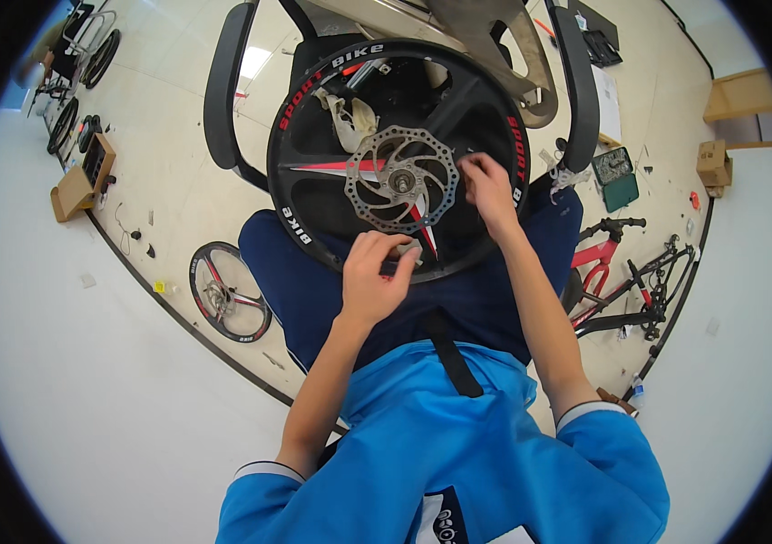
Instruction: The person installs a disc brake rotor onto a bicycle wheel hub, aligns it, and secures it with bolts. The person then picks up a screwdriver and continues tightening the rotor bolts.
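A black bicycle wheel (472, 95) with red and white accents lies flat across my thighs. At its centre sits a silver brake disc (356, 186) around the hub. Below the disc, my left hand (372, 276) curls its thumb and fingers round a small grey piece (409, 251) of a kind I cannot make out. By the disc's right edge, my right hand (492, 189) has its fingers bent together; whatever they hold, if anything, is hidden. A crumpled whitish wrapping (349, 122) and a silver-and-black tool (368, 74) rest at the wheel's upper left.
A chair's armrests (223, 100) flank the wheel. On the floor lie another wheel (209, 295) at left and a red-and-black bicycle frame (599, 272) at right. A green case (620, 192) of small parts and an opened cardboard box (73, 192) are farther out.
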Motion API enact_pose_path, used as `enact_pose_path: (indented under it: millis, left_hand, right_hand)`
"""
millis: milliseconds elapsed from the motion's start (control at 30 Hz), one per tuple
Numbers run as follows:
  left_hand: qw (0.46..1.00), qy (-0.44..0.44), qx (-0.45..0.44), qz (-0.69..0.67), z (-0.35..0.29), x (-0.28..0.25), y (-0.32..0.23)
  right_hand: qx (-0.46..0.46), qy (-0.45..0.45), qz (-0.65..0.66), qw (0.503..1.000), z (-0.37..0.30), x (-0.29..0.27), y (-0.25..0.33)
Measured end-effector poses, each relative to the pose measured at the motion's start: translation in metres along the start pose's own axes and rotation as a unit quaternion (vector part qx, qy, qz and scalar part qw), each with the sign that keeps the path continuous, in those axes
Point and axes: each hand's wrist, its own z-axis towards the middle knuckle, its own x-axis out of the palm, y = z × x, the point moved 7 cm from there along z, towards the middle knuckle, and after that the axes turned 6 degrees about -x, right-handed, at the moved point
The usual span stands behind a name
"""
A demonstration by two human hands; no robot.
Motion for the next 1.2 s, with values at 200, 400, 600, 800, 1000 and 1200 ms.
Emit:
enact_pose_path:
  millis: [200,400,600,800,1000,1200]
  left_hand:
    - [0.997,-0.006,-0.073,0.003,-0.015,-0.017,0.023]
    - [0.996,0.005,-0.087,0.011,-0.028,-0.021,0.041]
    - [0.995,0.009,-0.099,0.014,-0.03,-0.021,0.054]
    - [0.987,-0.034,-0.156,-0.026,-0.016,-0.027,0.062]
    - [0.963,-0.068,-0.223,-0.132,0.008,-0.03,0.084]
    - [0.943,-0.054,-0.255,-0.208,0.046,-0.028,0.087]
  right_hand:
    - [-0.254,-0.061,-0.344,0.902,0.033,0.008,0.021]
    - [-0.312,-0.088,-0.507,0.799,0.016,0.026,0.008]
    - [-0.313,-0.06,-0.505,0.802,0.033,0.023,0.007]
    - [-0.275,-0.035,-0.461,0.843,0.034,0.015,0.011]
    - [-0.19,-0.06,-0.117,0.973,-0.018,-0.007,0.028]
    - [-0.065,0.02,0.052,0.996,-0.03,0.017,0.03]
